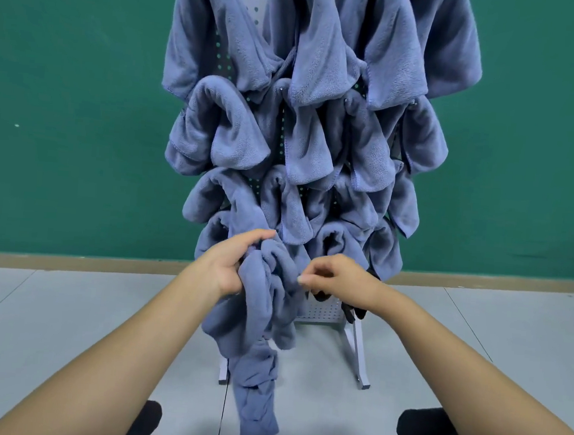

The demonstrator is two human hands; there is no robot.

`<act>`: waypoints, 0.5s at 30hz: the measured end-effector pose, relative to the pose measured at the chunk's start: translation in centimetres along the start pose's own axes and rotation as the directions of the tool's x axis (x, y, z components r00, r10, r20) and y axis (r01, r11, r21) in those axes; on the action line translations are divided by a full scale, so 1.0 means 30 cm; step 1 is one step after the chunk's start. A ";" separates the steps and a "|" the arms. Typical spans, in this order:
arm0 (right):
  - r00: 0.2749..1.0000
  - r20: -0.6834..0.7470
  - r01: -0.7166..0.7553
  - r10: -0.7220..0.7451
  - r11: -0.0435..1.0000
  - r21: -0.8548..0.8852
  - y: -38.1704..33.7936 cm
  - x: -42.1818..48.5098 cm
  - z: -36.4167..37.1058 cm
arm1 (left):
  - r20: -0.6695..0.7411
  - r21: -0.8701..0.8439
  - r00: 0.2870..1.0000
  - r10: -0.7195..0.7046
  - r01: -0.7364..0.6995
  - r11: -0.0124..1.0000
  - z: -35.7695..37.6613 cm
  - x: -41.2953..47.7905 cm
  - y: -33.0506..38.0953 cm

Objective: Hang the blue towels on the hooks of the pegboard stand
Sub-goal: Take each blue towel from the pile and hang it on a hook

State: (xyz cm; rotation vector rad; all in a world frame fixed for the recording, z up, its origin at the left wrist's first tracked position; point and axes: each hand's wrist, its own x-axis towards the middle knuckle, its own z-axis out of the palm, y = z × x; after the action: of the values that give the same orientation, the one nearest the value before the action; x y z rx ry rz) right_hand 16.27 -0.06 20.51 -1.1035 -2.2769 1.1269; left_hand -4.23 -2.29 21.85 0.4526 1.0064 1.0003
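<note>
At six o'clock on the pegboard stand (323,311), your left hand (228,266) grips a blue towel (264,318); right hand (337,276) curled, grasp unclear.

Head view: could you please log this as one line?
left hand grips towel; right hand at its edge, grip unclear; pegboard stand crowded

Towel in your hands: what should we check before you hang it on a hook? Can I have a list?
1. Left hand grips the towel near its top: ok.
2. Right hand has a hold too: cannot tell; its curled fingers meet the towel's edge.
3. Towel hangs loose and untangled: not ok; its lower end is twisted.
4. A bare hook close by: ok; black tips stick out at the lower right of the pegboard stand.
5. Stand's feet rest on the floor: ok, as far as the view shows.
</note>
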 end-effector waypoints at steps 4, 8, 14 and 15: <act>0.988 -0.111 -0.088 0.107 0.983 0.162 0.020 -0.011 -0.033 | 0.070 0.092 0.994 0.085 -0.091 0.992 0.019 -0.046 0.009; 0.974 -0.081 -0.189 0.213 0.954 0.232 0.031 -0.020 -0.025 | 0.109 -0.012 0.978 0.175 -0.175 0.985 0.034 -0.071 0.010; 0.933 0.031 -0.349 0.359 0.878 0.327 0.076 -0.011 0.020 | 0.198 -0.140 0.939 0.281 -0.256 0.956 0.073 -0.111 0.013; 0.932 0.036 -0.351 0.361 0.869 0.348 0.083 -0.004 0.029 | 0.219 -0.169 0.931 0.293 -0.259 0.951 0.080 -0.117 0.013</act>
State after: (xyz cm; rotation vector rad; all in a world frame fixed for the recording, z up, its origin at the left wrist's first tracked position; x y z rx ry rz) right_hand 17.02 0.35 18.02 -1.4093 -1.7888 1.5707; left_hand -2.93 -4.84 25.02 0.5984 0.6597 1.2257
